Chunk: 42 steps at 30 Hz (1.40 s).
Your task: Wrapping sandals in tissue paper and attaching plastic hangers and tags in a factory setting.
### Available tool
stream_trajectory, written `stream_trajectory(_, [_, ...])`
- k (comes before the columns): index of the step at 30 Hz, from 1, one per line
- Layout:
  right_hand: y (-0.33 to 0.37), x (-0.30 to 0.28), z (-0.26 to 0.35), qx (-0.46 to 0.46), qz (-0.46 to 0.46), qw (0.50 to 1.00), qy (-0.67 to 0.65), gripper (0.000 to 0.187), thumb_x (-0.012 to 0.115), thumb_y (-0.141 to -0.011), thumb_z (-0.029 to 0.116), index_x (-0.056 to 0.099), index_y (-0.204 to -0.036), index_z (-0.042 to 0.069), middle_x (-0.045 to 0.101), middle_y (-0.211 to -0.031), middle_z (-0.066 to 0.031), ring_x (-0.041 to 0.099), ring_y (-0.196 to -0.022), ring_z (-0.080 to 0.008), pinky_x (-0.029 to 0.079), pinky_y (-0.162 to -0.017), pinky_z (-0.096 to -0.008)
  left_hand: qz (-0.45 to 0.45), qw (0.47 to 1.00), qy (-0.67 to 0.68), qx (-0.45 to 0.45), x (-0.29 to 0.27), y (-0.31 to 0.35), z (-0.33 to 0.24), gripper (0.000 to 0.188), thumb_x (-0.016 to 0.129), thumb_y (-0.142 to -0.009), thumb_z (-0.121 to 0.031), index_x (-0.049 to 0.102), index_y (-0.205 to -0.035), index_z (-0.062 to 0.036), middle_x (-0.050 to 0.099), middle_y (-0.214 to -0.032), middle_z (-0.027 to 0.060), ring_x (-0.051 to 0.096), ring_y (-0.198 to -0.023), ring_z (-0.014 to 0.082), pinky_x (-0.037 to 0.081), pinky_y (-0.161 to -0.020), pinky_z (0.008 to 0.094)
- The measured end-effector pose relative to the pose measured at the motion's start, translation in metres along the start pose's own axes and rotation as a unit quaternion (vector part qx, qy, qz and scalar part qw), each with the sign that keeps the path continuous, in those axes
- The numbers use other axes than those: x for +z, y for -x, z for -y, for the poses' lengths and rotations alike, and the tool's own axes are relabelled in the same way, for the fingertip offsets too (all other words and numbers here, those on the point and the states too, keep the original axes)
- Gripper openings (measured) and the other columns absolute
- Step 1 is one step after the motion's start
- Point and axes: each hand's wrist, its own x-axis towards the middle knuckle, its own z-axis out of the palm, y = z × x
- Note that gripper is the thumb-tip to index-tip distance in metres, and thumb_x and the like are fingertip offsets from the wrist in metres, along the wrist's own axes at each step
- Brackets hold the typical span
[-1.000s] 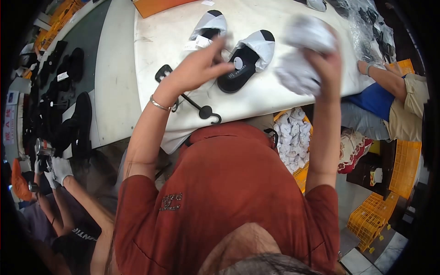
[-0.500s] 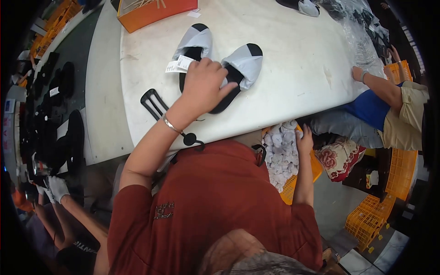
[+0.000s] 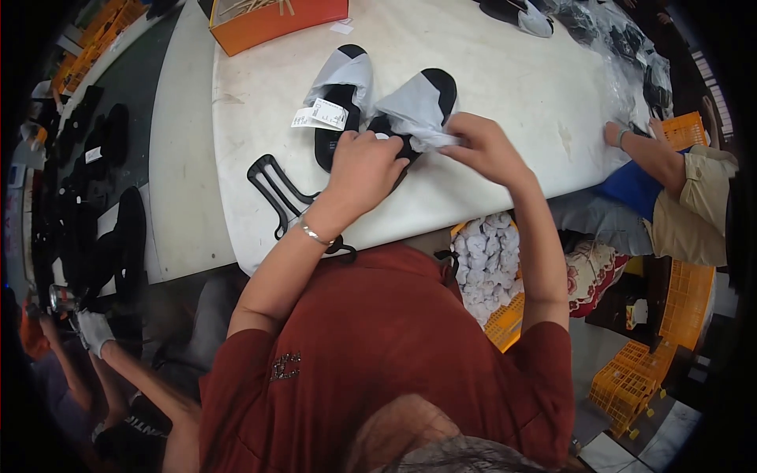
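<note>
- Right hand up from below the table edge since half a second ago, now at the right-side slipper, with a wad of white tissue paper that wasn't on the shoe back then.
- Left hand barely shifted, still planted on the heel end of that same slipper.
- Left fingers curled down over the black sole, looks like a pinning grip to stop the shoe sliding while the paper gets worked in; exact fingertip contact hidden under the knuckles.
- Right fingers pinched closed on the tissue, pushing it toward the opening under the white strap, probably so the strap keeps its shape.
- Both slippers flat on the white table, toes pointing away, second slipper just beside the first with a paper tag hanging off it.
- Black plastic hanger lying near the left wrist, close but not touching the shoes.
- Orange box at the far edge, well apart.
- Orange basket of crumpled tissue down below the table edge by the right elbow, handy for grabbing more.
- Another person's arm resting on the table's right side, clear of the shoes.
- Nothing really blocking the work; only the tag and hanger sit close by.
</note>
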Motion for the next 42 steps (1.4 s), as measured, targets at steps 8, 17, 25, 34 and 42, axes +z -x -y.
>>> stream_trajectory(8, [0.024,-0.042,0.021,-0.001,0.056,0.976,-0.210,0.021,0.075,-0.076,0.007,0.056,-0.073,-0.001,0.059,-0.080,-0.0072,0.056,-0.079,-0.0159,0.041,-0.072,-0.0292,0.018,0.999,0.006,0.027,-0.038,0.010,-0.013,0.016,0.072,-0.085,-0.020,0.063,-0.080,-0.0080,0.063,-0.076,0.0093,0.058,-0.082,0.0305,0.043,-0.078,0.0432])
stream_trajectory(17, [0.060,-0.026,-0.058,0.000,-0.153,0.862,-0.484,0.012,0.068,-0.083,0.001,0.057,-0.082,0.004,0.063,-0.081,-0.0115,0.063,-0.062,-0.0172,0.052,-0.057,-0.0281,-0.041,0.996,0.080,0.012,-0.049,0.017,0.003,0.022,0.072,-0.086,-0.022,0.059,-0.079,-0.0060,0.056,-0.068,0.0106,0.055,-0.072,0.0321,0.043,-0.073,0.0428])
stream_trajectory(25, [0.036,-0.112,-0.268,0.017,-0.544,0.554,-0.630,0.020,0.046,-0.095,-0.008,0.051,-0.113,-0.017,0.063,-0.115,-0.0266,0.067,-0.106,-0.0355,0.057,-0.100,-0.0440,0.075,0.976,0.104,0.176,-0.039,0.010,0.004,0.017,0.075,-0.084,-0.023,0.065,-0.084,-0.0095,0.062,-0.078,0.0059,0.058,-0.085,0.0270,0.044,-0.089,0.0417])
stream_trajectory(34, [-0.103,-0.116,-0.104,0.201,-0.233,0.836,0.455,0.033,0.056,-0.099,0.032,0.064,-0.126,0.015,0.072,-0.090,-0.0196,0.070,-0.084,-0.0380,0.054,-0.072,-0.0474,-0.075,0.997,0.015,-0.026,-0.037,0.005,0.030,0.018,0.069,-0.088,-0.024,0.066,-0.092,-0.0067,0.065,-0.090,0.0088,0.060,-0.092,0.0307,0.045,-0.079,0.0431])
stream_trajectory(42, [-0.183,0.053,0.016,-0.054,0.194,0.955,0.220,0.047,0.070,-0.078,0.014,0.061,-0.124,0.018,0.069,-0.085,-0.0156,0.066,-0.083,-0.0371,0.051,-0.072,-0.0467,-0.033,0.981,-0.162,-0.098,-0.002,-0.008,0.058,0.019,0.072,-0.082,-0.026,0.073,-0.087,-0.0082,0.065,-0.094,0.0078,0.056,-0.101,0.0261,0.039,-0.090,0.0453])
